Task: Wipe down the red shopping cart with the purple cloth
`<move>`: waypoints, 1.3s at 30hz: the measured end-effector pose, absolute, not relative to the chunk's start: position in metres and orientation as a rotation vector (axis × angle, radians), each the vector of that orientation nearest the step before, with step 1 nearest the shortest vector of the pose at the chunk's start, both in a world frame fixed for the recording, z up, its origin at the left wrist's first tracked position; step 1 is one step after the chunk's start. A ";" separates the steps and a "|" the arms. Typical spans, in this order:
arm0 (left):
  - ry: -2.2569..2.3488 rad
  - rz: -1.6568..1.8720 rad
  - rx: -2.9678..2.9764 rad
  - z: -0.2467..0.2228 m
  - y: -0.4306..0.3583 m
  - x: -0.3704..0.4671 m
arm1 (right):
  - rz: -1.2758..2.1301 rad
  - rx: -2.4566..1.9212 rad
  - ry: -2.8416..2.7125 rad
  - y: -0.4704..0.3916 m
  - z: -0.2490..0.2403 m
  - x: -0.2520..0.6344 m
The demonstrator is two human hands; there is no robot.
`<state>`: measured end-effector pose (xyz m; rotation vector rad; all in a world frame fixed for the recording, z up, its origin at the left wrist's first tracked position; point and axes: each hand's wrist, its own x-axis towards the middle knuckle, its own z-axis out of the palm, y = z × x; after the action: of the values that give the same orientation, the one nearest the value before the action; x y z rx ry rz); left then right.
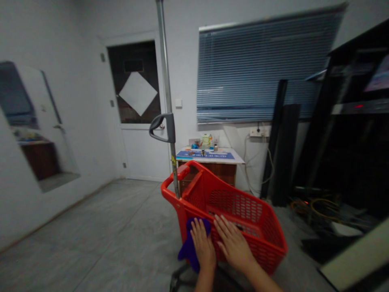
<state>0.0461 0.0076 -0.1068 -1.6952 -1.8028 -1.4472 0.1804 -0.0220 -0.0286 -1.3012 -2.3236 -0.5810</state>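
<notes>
A red plastic basket cart (231, 207) stands low in the middle of the room, and both hands are on its near wall. The left hand (203, 245) presses a purple cloth (190, 247) against the cart's near corner, fingers spread flat over the cloth rather than closed round it. The right hand (232, 241) lies open and flat on the mesh wall just beside it, grasping nothing. A metal pole (166, 97) rises from the cart's far corner, with a grey handle (162, 127) partway up. Beyond the cart, close behind it, stands a small counter (212, 158) with bottles and small items too blurred to name. A white door (136, 109) is set in the far wall to its left, and closed blinds (258, 69) hang above it. On the right, dark panels (282, 142) lean against the wall, a black rack (355, 129) crowds in, and what look like cables (319, 209) sprawl on the floor beneath. To the left of the cart the grey floor (100, 235) lies open as far as the white wall (36, 194).
</notes>
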 end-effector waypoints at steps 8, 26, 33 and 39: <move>-1.844 -1.512 -1.672 -0.110 0.010 0.047 | -0.612 -1.331 -2.282 -0.021 -0.032 0.174; -1.762 -1.461 -1.767 -0.132 0.004 0.058 | -0.613 -1.345 -2.267 -0.024 -0.034 0.172; -1.720 -1.470 -1.763 -0.136 0.004 0.054 | -0.576 -1.322 -2.307 -0.029 -0.026 0.185; -1.644 -1.393 -1.868 -0.128 0.005 0.050 | -0.576 -1.432 -2.192 -0.036 -0.046 0.203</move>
<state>0.0501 0.0053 -0.1280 -1.8676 -1.6441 -1.3931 0.2035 -0.0360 -0.0460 -1.4323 -2.1924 -0.5761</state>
